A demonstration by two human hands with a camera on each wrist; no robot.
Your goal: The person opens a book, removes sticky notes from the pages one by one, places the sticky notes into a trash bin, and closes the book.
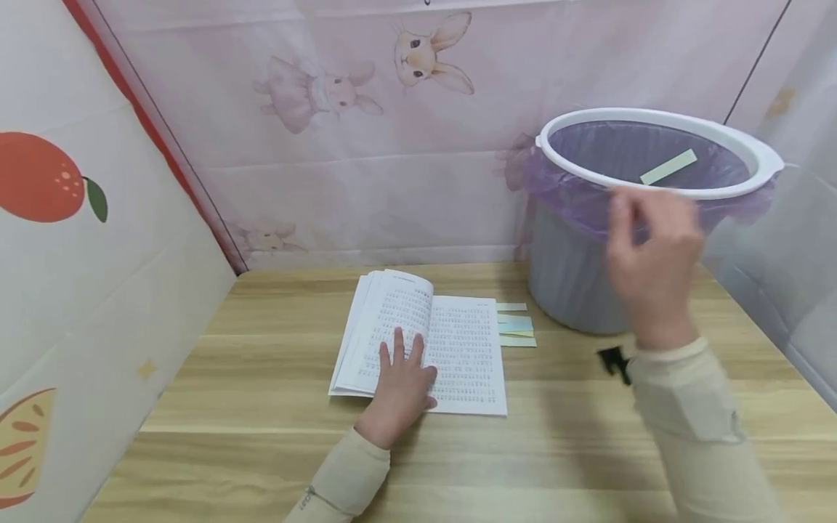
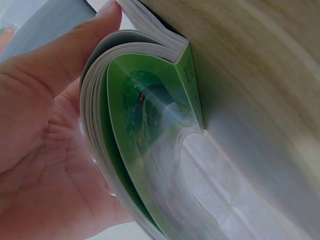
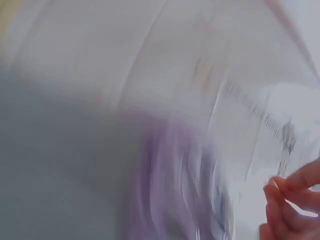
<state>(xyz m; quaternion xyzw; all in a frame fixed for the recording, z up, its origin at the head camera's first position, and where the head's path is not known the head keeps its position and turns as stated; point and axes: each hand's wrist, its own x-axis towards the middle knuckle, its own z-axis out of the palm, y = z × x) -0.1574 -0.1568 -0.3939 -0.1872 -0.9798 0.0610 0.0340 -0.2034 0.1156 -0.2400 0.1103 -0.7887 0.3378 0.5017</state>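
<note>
Wood-grain table [image 1: 261, 450] bears an open book [image 1: 466, 352], left hand [image 1: 397, 388] upon it, fingers spread. Strips [image 1: 514, 324] show past the book's 3 o'clock edge, long axes 9-to-3, 8 o'clock from the right hand [image 1: 659, 258]; the left is nearer. Right fingers curl, nothing visibly held.

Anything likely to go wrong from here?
1. The pale strip seen within the bin's opening could cling to the liner.
2. The right hand, apparently close to the bin, might snag the liner's loose overhang.
3. If the left hand lifts, the book's raised pages may flip over.
</note>
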